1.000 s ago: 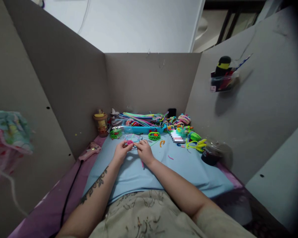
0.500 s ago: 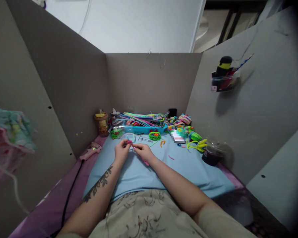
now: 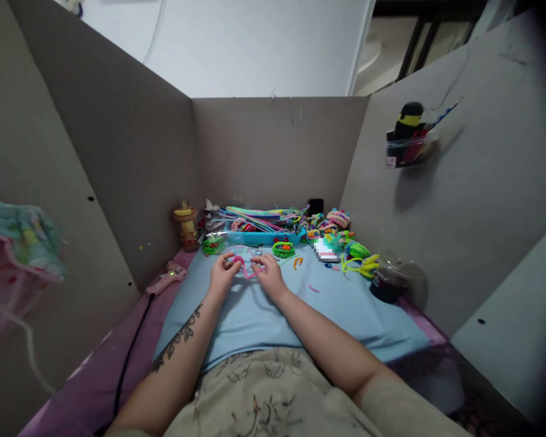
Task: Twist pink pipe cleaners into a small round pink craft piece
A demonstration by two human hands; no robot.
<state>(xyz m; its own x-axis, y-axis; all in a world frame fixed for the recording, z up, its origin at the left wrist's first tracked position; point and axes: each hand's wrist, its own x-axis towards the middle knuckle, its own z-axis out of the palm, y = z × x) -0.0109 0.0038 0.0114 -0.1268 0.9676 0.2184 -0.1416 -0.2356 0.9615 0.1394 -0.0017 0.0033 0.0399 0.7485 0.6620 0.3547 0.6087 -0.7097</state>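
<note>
My left hand (image 3: pixel 222 273) pinches a pink pipe cleaner (image 3: pixel 246 274) at its coiled, bunched end. The loose part dips in a bent V across the gap to my right hand (image 3: pixel 269 277), whose thumb and fingers are closed on it. Both hands are raised just above the blue cloth (image 3: pixel 255 331). Pale pipe cleaners and a pair of scissors (image 3: pixel 258 253) lie just behind the fingers, partly covered by them. A green round pipe-cleaner piece with an orange middle (image 3: pixel 283 249) stands beyond my right hand.
Behind, a blue tray (image 3: pixel 266 238) holds many coloured pipe cleaners. A pink glue gun (image 3: pixel 166 279) with a black cord lies at left. Coloured pipe-cleaner pieces, an orange scrap (image 3: pixel 297 263) and a dark tub (image 3: pixel 386 286) are at right. Grey panels surround the table.
The pink pipe cleaner's free length, earlier trailing below my right hand, now spans between the hands in a bent V. My hands have moved slightly apart.
</note>
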